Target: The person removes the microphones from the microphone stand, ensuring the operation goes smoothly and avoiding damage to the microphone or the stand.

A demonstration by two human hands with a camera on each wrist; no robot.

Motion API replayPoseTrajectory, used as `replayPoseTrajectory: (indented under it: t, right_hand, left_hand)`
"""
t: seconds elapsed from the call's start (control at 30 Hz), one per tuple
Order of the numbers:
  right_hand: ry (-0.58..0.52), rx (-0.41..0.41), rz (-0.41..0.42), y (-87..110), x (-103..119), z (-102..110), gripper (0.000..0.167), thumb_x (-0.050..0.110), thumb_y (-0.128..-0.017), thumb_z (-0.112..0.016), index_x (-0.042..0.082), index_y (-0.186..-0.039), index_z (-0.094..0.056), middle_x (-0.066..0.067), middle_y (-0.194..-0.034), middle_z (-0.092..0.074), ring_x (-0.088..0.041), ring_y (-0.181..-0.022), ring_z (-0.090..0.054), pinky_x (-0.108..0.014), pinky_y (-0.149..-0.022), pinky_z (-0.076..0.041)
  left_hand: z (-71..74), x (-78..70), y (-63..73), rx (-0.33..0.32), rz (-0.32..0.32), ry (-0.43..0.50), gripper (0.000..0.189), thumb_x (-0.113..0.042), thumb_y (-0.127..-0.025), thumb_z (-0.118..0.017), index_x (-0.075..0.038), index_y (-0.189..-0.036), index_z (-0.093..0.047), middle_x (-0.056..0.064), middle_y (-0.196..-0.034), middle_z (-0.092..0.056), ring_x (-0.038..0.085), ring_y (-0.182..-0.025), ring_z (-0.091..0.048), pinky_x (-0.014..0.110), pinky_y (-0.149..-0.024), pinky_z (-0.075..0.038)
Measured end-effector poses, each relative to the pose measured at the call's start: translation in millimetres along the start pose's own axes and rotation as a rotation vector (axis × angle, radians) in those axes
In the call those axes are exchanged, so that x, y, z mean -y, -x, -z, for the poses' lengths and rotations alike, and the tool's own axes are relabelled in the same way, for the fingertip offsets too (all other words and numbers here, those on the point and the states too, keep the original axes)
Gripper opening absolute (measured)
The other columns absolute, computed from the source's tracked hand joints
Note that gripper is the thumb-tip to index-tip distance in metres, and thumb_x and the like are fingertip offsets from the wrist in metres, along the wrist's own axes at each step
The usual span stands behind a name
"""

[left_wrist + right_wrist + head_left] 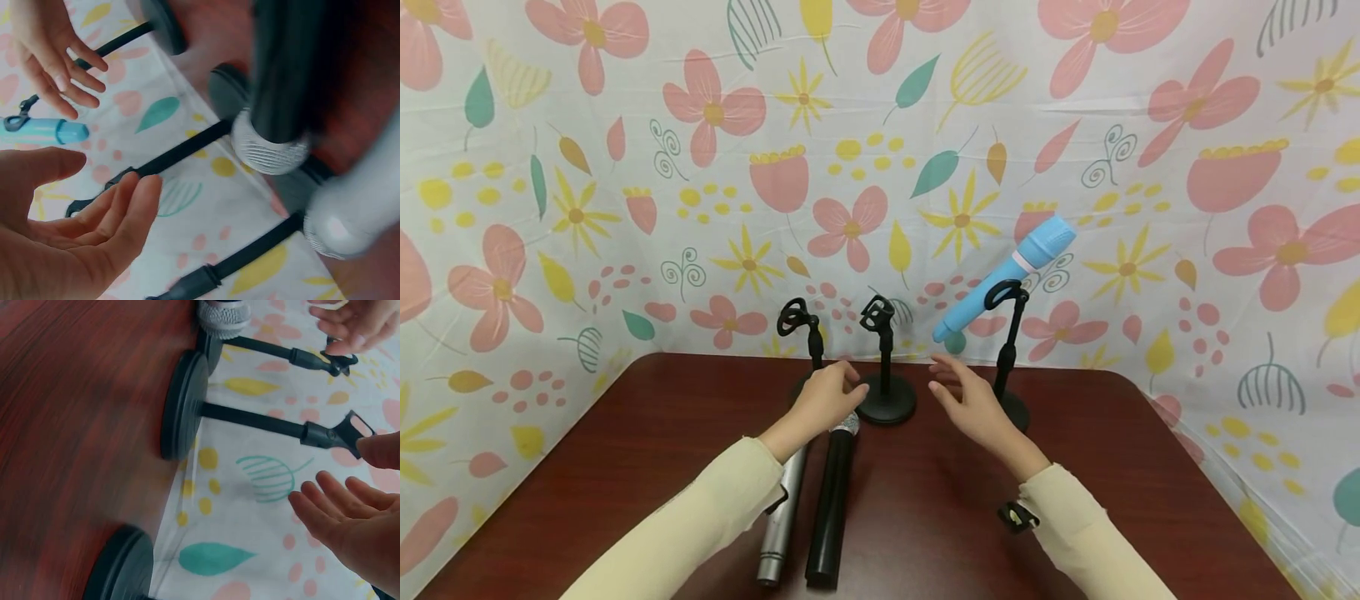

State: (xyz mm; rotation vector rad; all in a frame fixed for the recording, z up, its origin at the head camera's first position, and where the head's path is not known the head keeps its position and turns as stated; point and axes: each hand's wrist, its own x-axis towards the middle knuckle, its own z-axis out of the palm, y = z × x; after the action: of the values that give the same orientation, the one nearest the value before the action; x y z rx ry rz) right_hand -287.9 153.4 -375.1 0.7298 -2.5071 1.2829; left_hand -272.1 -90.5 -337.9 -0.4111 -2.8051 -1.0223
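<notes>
While the blue mic rests tilted in the right stand, the left hand and right hand hover with fingers loosely parted, gripping nothing. Seating it looks done; next likely calls for grasping the black mic or silver mic on the surface.

I see white cloth flowered in pink, yellow and green, a reddish-brown counter, black stands, cream sleeves, a blue microphone, a silver microphone, a black microphone.
</notes>
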Motion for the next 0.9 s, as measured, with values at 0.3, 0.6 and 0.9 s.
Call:
replayPoseTrajectory:
  t: [0.3,0.6,0.9]
  right_hand:
    - [0.042,-0.175,0.143,7.8,-6.5,18.5,0.044,0.005,-0.096,-0.058,0.000,-0.138,-0.046,-0.021,-0.124,-0.059,-0.035,-0.112,-0.059,-0.048,-0.091,-0.049]
    - [0.069,-0.359,0.179,14.8,-22.2,44.6,0.039,0.003,-0.096,-0.056,-0.002,-0.134,-0.048,-0.021,-0.117,-0.060,-0.033,-0.106,-0.059,-0.014,-0.089,-0.045]
    - [-0.003,-0.474,0.075,22.4,-34.6,58.1,0.039,0.001,-0.097,-0.053,-0.003,-0.136,-0.047,-0.022,-0.119,-0.059,-0.020,-0.106,-0.058,-0.006,-0.080,-0.041]
  left_hand:
    - [-5.9,-27.1,-16.8,-0.136,-0.174,0.120,0.020,-0.014,-0.094,-0.060,-0.001,-0.108,-0.065,0.010,-0.094,-0.067,0.023,-0.083,-0.063,0.039,-0.077,-0.051]
    - [-18.0,-55.6,-37.8,-0.176,-0.373,0.204,0.020,-0.010,-0.095,-0.059,-0.001,-0.113,-0.062,0.013,-0.104,-0.058,0.025,-0.094,-0.059,0.028,-0.079,-0.051]
    - [-25.8,-78.3,-58.9,-0.205,-0.478,0.207,0.023,-0.007,-0.095,-0.058,0.000,-0.117,-0.060,0.014,-0.111,-0.059,0.024,-0.100,-0.057,0.030,-0.085,-0.050]
